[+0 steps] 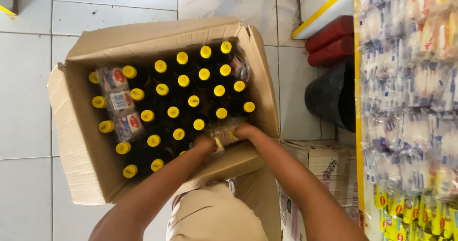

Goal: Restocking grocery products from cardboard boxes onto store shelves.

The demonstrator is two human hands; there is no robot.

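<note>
Seen from the head camera, looking straight down, a large open brown cardboard box [86,145] sits on a floor of pale grey tiles [24,102]. The box is packed with rows of dark glass bottles with round yellow caps [183,80], standing upright and close together. Along the box's left side, three bottles lie on their sides across the upright ones, showing their white, red and blue labels [121,101].

Two bare forearms reach in from the bottom of the picture. The left hand [205,143] and the right hand [244,130] meet at the near right corner of the box, both curled around a labelled dark bottle [223,137] that lies tilted there, just above the upright ones. The fingers are wrapped onto it, though their tips are hidden.

Below the box, a tan cloth garment [214,217] shows between the arms. To the right stands another printed cardboard carton [329,167], and beyond it a black plastic bucket [329,98] and two red cylindrical rolls [331,40]. Along the right edge hang rows of small clear and yellow sachet packets [410,102].
</note>
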